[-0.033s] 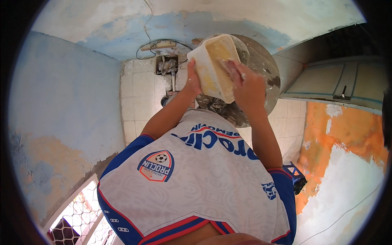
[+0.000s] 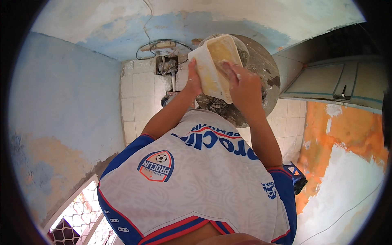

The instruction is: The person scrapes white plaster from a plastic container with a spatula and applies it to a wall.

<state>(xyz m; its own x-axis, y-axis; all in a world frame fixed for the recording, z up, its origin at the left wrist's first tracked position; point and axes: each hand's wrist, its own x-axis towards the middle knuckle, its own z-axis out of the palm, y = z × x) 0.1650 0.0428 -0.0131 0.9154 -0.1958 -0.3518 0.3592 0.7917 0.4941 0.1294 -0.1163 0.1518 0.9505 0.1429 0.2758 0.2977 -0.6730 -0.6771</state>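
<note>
Left hand (image 2: 194,80): grasping the left side of a pale rectangular tub (image 2: 206,69), digits pressed against its outer face. Tub held tilted, opening turned toward the right, above a round, stained grey worktop (image 2: 265,53); yellowish residue (image 2: 222,51) visible inside. Right hand (image 2: 247,87): fingers bent at the tub's opening; blurred there, so cannot tell whether it grips anything. Pale tiled floor (image 2: 139,92) to the left of the worktop; dark looped cable (image 2: 163,39) near the blue wall (image 2: 122,32)
</note>
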